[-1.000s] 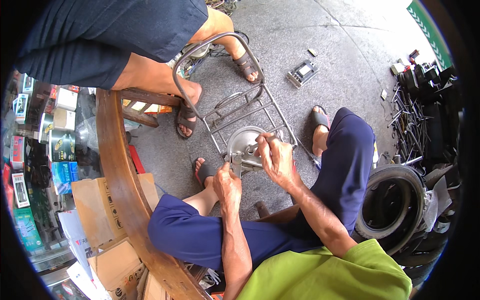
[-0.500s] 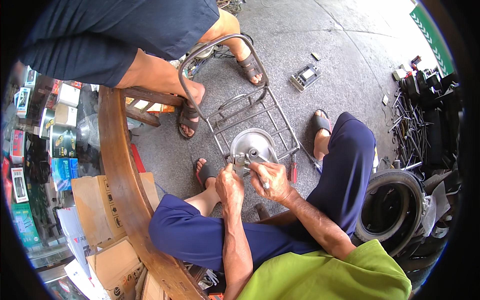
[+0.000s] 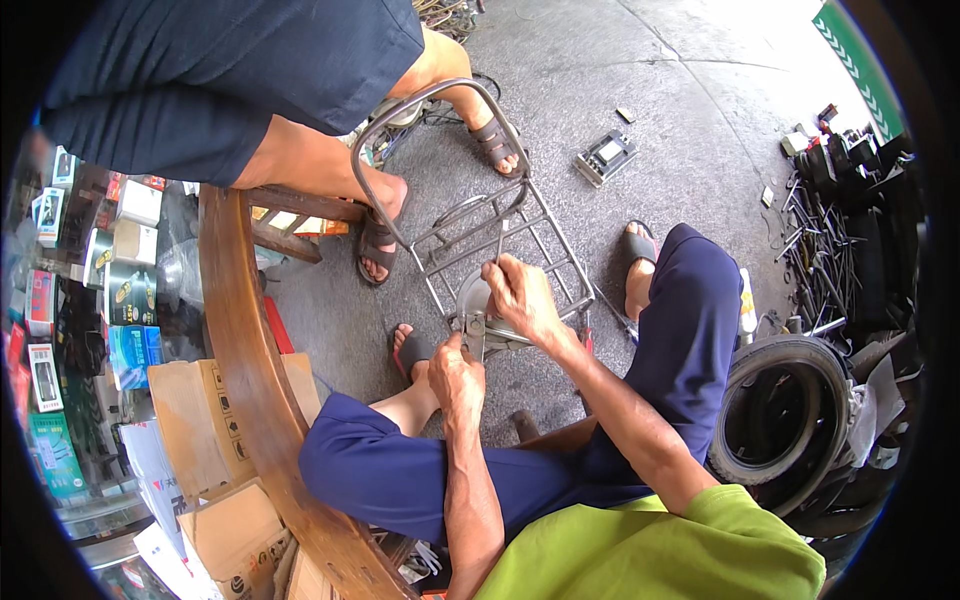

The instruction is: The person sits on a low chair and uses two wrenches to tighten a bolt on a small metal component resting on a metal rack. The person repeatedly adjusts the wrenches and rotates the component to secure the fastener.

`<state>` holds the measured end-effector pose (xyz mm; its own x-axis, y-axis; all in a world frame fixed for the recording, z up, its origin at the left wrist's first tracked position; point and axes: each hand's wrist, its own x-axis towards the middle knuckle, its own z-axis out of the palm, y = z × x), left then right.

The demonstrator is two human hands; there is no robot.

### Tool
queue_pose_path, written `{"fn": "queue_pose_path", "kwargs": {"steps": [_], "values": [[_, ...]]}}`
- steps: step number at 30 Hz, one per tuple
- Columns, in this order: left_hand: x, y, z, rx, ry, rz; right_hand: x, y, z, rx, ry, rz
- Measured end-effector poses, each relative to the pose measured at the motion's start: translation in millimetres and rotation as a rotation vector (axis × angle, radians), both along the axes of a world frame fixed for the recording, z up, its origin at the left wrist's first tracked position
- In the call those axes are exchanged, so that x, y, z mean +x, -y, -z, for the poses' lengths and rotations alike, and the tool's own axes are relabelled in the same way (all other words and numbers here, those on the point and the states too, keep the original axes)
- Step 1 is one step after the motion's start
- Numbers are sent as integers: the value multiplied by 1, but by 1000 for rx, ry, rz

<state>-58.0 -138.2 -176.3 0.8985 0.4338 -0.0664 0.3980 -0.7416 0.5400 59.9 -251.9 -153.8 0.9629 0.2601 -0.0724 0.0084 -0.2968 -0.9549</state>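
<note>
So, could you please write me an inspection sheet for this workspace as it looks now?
Surface: grey concrete floor.
Job's things: wire metal rack with round metal disc on it.
Clutter: tyre, cardboard boxes, small metal part.
Grips: left hand at the disc's edge; right hand over the disc, whether closed unclear.
Cables: nothing seen.
Surroundings: another person's sandalled feet, curved wooden rail.

Under the fingers, the wire rack (image 3: 500, 235) is dull grey metal; the round disc (image 3: 478, 300) shines; rough concrete floor (image 3: 620, 90).
</note>
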Motion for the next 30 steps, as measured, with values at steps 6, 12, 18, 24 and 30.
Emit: {"fn": "queue_pose_path", "kwargs": {"steps": [6,12,18,24,30], "values": [[1,2,1,26,-6,-14,23,2,11,24,-250,-37],[1,2,0,-13,-45,-50,-2,15,-10,69,47,148],[-2,-1,6,34,46,31,-53,32,-5,-65,426,-42],[1,0,5,-80,29,-45,-69,25,2,-13,630,-109],[-2,-4,10,-34,29,38,-79,29,3,-138,701,-236]]}}
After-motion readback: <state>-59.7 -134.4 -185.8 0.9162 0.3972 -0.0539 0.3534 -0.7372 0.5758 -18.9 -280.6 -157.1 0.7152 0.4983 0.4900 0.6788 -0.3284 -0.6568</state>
